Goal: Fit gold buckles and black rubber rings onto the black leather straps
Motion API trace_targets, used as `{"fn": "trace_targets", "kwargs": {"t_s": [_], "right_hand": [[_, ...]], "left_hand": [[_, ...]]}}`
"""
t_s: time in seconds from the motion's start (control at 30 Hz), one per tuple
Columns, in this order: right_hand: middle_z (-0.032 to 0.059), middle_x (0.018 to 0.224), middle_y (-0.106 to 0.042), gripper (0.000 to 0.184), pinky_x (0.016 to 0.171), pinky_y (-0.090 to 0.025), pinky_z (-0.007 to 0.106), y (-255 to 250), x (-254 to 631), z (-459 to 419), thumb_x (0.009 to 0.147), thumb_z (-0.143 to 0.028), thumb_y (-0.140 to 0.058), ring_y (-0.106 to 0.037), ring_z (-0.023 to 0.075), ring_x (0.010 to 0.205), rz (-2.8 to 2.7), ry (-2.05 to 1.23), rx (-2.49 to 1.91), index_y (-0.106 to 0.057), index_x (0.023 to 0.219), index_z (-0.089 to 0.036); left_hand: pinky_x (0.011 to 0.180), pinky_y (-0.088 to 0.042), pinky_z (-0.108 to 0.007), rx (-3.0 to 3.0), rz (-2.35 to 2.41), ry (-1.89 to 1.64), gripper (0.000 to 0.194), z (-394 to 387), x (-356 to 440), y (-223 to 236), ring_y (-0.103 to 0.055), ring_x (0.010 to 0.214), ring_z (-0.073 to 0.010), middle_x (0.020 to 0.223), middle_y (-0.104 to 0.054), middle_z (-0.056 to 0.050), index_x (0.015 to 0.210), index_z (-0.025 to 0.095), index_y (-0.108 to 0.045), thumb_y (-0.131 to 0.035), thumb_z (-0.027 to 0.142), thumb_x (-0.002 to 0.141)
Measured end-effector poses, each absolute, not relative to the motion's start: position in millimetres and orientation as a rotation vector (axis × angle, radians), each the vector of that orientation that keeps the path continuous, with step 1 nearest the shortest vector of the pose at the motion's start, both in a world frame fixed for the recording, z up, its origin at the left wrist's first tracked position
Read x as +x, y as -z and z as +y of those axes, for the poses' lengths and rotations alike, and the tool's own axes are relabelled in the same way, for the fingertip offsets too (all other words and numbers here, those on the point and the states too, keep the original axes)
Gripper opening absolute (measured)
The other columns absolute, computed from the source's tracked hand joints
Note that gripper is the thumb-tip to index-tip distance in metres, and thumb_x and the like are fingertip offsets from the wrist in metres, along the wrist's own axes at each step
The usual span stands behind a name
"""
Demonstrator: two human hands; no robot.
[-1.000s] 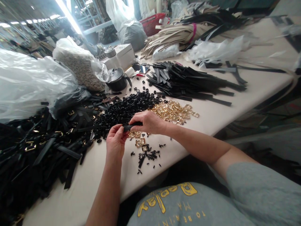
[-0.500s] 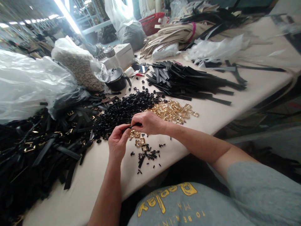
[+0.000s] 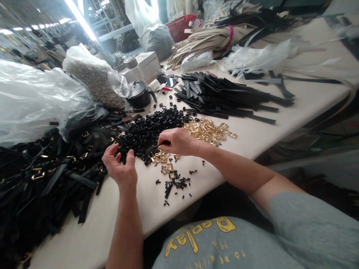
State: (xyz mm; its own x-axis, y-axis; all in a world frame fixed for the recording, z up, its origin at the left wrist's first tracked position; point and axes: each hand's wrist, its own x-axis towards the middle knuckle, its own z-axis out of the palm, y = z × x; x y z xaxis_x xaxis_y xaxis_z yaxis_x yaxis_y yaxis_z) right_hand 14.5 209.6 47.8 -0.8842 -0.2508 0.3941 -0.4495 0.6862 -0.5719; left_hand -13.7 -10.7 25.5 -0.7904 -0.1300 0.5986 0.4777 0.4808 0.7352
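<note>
My right hand (image 3: 177, 141) is closed on a thin black strap (image 3: 167, 143); one end pokes out beside the palm, and the rest is hard to make out against the dark pile. Fingers apart and nothing in them, my left hand (image 3: 120, 164) is at the left edge of a heap of small black loops (image 3: 157, 125). Beyond my right wrist lie gold buckles (image 3: 207, 130), with several more gold buckles (image 3: 167, 169) just below that hand. Short black bits (image 3: 179, 183) are scattered nearer my body.
Buckled black straps (image 3: 56, 175) are piled on the left. Loose black strips (image 3: 218, 93) lie at the back right of the pale table (image 3: 252, 138). A dark lidded pot (image 3: 139, 95), a phone (image 3: 167, 81) and a filled plastic bag (image 3: 89, 74) stand or lie behind the loops.
My left hand has let go of the black strap, moved left and spread its fingers. My right hand still holds the strap in almost the same place.
</note>
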Motion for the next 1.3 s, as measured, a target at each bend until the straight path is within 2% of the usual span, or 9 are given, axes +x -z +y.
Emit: {"fn": "trace_targets", "kwargs": {"t_s": [0.07, 0.17, 0.27, 0.37, 0.57, 0.8, 0.97, 1.13, 1.3], "right_hand": [[0.0028, 0.085, -0.070, 0.011, 0.067, -0.035, 0.022, -48, 15, 210, 0.083, -0.023, -0.062, -0.057, 0.0108, 0.075, -2.612, -0.989, 0.558, -0.070, 0.084, -0.016], [0.0030, 0.085, -0.070, 0.011, 0.066, -0.035, 0.023, -48, 17, 207, 0.083, -0.023, -0.062, -0.057, 0.0108, 0.075, -2.613, -0.978, 0.571, -0.070, 0.083, -0.015], [0.0036, 0.088, -0.070, 0.013, 0.067, -0.035, 0.023, -49, 19, 205, 0.085, -0.024, -0.061, -0.057, 0.0111, 0.076, -2.602, -0.981, 0.574, -0.070, 0.087, -0.015], [0.0035, 0.091, -0.070, 0.014, 0.068, -0.034, 0.023, -51, 21, 205, 0.086, -0.024, -0.060, -0.056, 0.0113, 0.078, -2.601, -0.985, 0.612, -0.069, 0.092, -0.015], [0.0035, 0.094, -0.068, 0.016, 0.069, -0.033, 0.024, -49, 20, 203, 0.088, -0.024, -0.057, -0.054, 0.0115, 0.080, -2.602, -0.936, 0.663, -0.068, 0.095, -0.015], [0.0037, 0.101, -0.065, 0.026, 0.067, -0.030, 0.024, -40, 19, 196, 0.094, -0.034, -0.052, -0.056, 0.0113, 0.082, -2.616, -0.833, 0.678, -0.066, 0.107, -0.016], [0.0029, 0.097, -0.064, 0.026, 0.065, -0.028, 0.024, -38, 18, 196, 0.095, -0.036, -0.051, -0.056, 0.0105, 0.078, -2.627, -0.793, 0.699, -0.066, 0.104, -0.017], [0.0018, 0.091, -0.063, 0.021, 0.063, -0.026, 0.025, -43, 20, 197, 0.094, -0.031, -0.050, -0.053, 0.0104, 0.076, -2.651, -0.775, 0.726, -0.066, 0.096, -0.017], [0.0017, 0.088, -0.062, 0.021, 0.062, -0.024, 0.026, -52, 15, 213, 0.093, -0.026, -0.047, -0.049, 0.0102, 0.073, -2.634, -0.708, 0.575, -0.066, 0.089, -0.017]], "left_hand": [[0.081, -0.052, -0.032, -0.205, -2.158, 1.582, 0.042, -13, -17, -25, -0.064, 0.091, -0.0167, 0.104, -0.065, -0.006, 0.112, 0.020, -0.061, -0.073, 0.039, 0.077], [0.064, -0.053, -0.026, -0.134, -2.251, 2.105, 0.038, -8, -16, -22, -0.062, 0.062, -0.0109, 0.079, -0.066, -0.002, 0.097, 0.017, -0.064, -0.075, 0.042, 0.072], [0.059, -0.052, -0.021, -0.046, -2.202, 2.319, 0.035, 2, -12, -22, -0.062, 0.057, -0.0091, 0.071, -0.064, 0.001, 0.081, 0.016, -0.064, -0.083, 0.034, 0.058], [0.058, -0.053, -0.018, 0.023, -2.123, 2.406, 0.036, 7, -10, -25, -0.064, 0.059, -0.0086, 0.074, -0.066, 0.001, 0.081, 0.017, -0.064, -0.084, 0.033, 0.056], [0.052, -0.050, -0.016, 0.015, -2.127, 2.467, 0.037, 5, -13, -26, -0.061, 0.054, -0.0070, 0.071, -0.063, 0.003, 0.085, 0.017, -0.064, -0.084, 0.028, 0.056], [0.062, -0.055, -0.020, -0.061, -2.115, 2.491, 0.040, 9, -12, -18, -0.064, 0.063, -0.0091, 0.078, -0.062, 0.002, 0.093, 0.019, -0.062, -0.083, 0.032, 0.062], [0.065, -0.055, -0.022, -0.095, -2.185, 2.480, 0.044, 7, -13, -15, -0.065, 0.067, -0.0106, 0.081, -0.064, 0.001, 0.100, 0.020, -0.062, -0.083, 0.036, 0.064], [0.061, -0.052, -0.020, -0.071, -2.169, 2.529, 0.047, 8, -10, -19, -0.064, 0.067, -0.0098, 0.082, -0.065, 0.001, 0.101, 0.021, -0.064, -0.085, 0.034, 0.061], [0.057, -0.049, -0.020, -0.219, -2.318, 2.333, 0.033, 6, 0, -25, -0.061, 0.061, -0.0092, 0.074, -0.066, 0.000, 0.092, 0.019, -0.069, -0.082, 0.033, 0.066]]}}
